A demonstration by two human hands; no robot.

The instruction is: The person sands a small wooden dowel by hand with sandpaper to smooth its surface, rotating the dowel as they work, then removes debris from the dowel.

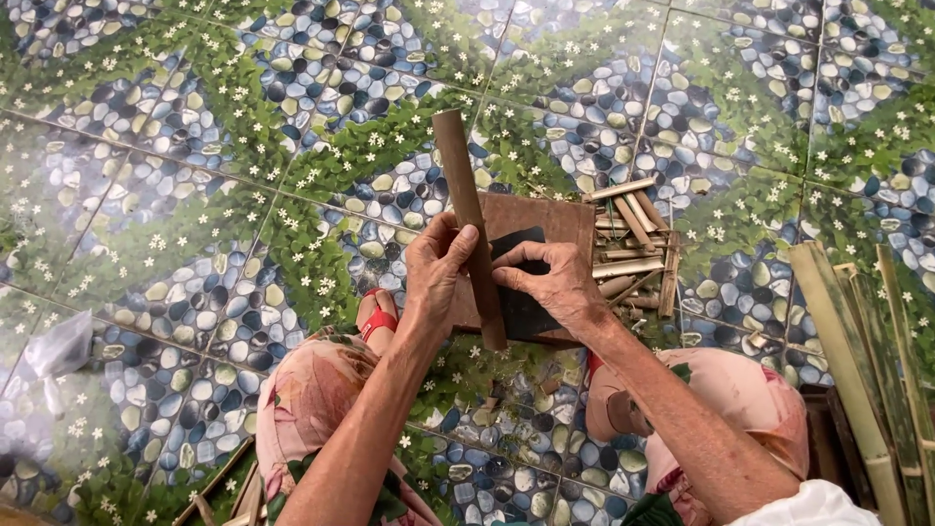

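Bamboo strip: a long, flat, brown length with a squared-off far end, held tilted, its far end up and away from the person and its near end down between the two hands. It lies across a brown wooden block set on the floor just beyond the hands.

Left hand: closed around the strip at mid-length, thumb on top, fingers wrapped beneath. Grip appears firm.

Right hand: closed on a dark flat blade, pressing it against the right edge of the strip; fingers bent over the blade's back.

Step in hand, as judged: the blade is set to the strip's edge, so a splitting or shaving cut looks under way. Any further cut would call for the strip held steady against the block and the left thumb kept off the blade's line.

Surroundings: to the right of the right hand, just beyond the block, a heap of short cut bamboo pieces. Farther right, well apart, long green bamboo slats. Under everything, a tiled floor printed with pebbles and leaves. Near the left wrist, a red sandal.
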